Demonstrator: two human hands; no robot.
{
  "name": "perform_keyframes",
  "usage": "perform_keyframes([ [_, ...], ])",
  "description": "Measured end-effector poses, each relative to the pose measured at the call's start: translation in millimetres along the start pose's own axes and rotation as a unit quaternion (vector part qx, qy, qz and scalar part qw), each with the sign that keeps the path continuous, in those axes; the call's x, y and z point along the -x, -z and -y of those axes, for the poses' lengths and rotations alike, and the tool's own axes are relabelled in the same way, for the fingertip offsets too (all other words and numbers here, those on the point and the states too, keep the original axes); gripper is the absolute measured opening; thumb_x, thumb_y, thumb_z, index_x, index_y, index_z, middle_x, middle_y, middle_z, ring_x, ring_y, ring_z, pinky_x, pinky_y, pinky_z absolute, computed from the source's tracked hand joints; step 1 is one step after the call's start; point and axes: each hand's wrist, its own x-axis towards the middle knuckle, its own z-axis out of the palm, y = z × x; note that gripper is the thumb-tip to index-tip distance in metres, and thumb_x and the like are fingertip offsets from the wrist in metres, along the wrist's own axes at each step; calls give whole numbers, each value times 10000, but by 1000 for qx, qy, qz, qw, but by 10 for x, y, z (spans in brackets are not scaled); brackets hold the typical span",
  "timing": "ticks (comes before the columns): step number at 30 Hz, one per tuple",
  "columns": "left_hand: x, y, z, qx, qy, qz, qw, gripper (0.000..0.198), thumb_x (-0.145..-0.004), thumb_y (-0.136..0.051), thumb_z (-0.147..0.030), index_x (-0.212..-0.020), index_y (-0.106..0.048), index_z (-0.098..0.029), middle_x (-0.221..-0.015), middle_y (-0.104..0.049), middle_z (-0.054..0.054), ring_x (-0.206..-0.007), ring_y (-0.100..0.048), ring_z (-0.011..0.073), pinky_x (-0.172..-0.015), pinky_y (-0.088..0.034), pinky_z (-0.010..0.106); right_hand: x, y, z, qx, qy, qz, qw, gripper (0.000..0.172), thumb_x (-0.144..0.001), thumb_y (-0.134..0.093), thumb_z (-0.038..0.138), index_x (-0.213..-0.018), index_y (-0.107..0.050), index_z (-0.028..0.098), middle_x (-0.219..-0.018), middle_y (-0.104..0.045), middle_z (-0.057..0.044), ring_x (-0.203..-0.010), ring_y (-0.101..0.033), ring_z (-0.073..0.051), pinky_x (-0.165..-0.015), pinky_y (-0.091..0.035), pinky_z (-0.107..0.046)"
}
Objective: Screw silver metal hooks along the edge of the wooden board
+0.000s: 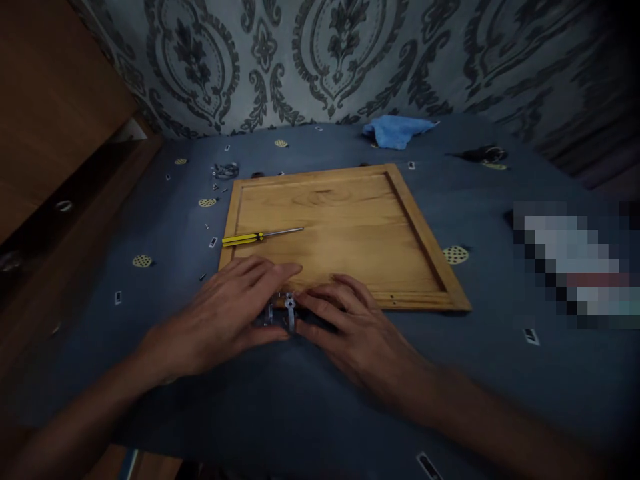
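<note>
A wooden panel [330, 227] with a raised frame lies flat on a dark blue cloth cover [500, 400] printed with small yellow motifs; at its near edge, left of the middle, sits a silvery metal fitting [290, 305], between the person's two hands; the left hand [223, 310] comes in from the near left, its fingers over the panel's near left part and its thumb lower, on the near side, the two standing apart with part of the fitting showing between them; whether they press on it I cannot tell; the right hand [355, 327] comes in from the near right, fingers bent, its fingertips close against the fitting's right side; whether they are clamped on it I cannot tell either; to the right of that hand, two small dark holes [393, 300] show in the near rail; beyond the left hand, a screwdriver [263, 235] with a yellow and black handle lies across the left rail, its shaft pointing right; far left of the panel are a small metal heap [226, 171] and a few loose screws [215, 187]; a crumpled blue cloth [397, 131] lies beyond the far edge, and a black object [484, 155], too dim to name, lies farther right.
</note>
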Motion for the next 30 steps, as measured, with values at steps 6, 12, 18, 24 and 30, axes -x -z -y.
perform_keyframes([
  [6,-27,-43,-18,-23,12,14,1000,617,-932,-734,-358,-1443,-406,-246,-1315,-665,116,-1235,-627,313,-1005,-554,466,-3,-5,3,8,2,-9,1000,256,-1011,-582,168,-1206,-734,232,-1287,-716,-105,-1206,-565,-276,-1104,-414,-573],
  [12,-35,-99,-36,-32,-6,4,999,730,-865,-818,-340,-1438,-377,-243,-1255,-679,112,-1170,-647,313,-953,-571,444,-17,5,15,1,0,-16,1000,220,-1025,-580,190,-1176,-737,213,-1284,-723,-99,-1183,-575,-275,-1095,-424,-560],
  [18,-30,-126,-51,-36,-10,-2,999,743,-876,-809,-352,-1451,-350,-254,-1263,-677,111,-1180,-652,310,-967,-564,446,-26,-1,18,2,-2,-21,1000,218,-1039,-561,200,-1176,-730,222,-1252,-733,-91,-1176,-577,-265,-1093,-419,-544],
  [24,-41,-155,-49,-18,-3,-1,1000,731,-887,-796,-323,-1461,-345,-268,-1279,-674,101,-1179,-653,303,-983,-557,455,-21,6,24,1,-5,-11,1000,195,-1015,-620,209,-1175,-730,220,-1277,-720,-92,-1184,-572,-268,-1110,-405,-551],
  [30,-33,-206,-31,5,15,-10,1000,759,-875,-806,-292,-1480,-348,-291,-1279,-673,80,-1200,-646,288,-1018,-545,451,-12,3,15,0,0,-20,1000,191,-1029,-602,219,-1172,-728,214,-1300,-713,-91,-1202,-571,-264,-1113,-413,-542],
])
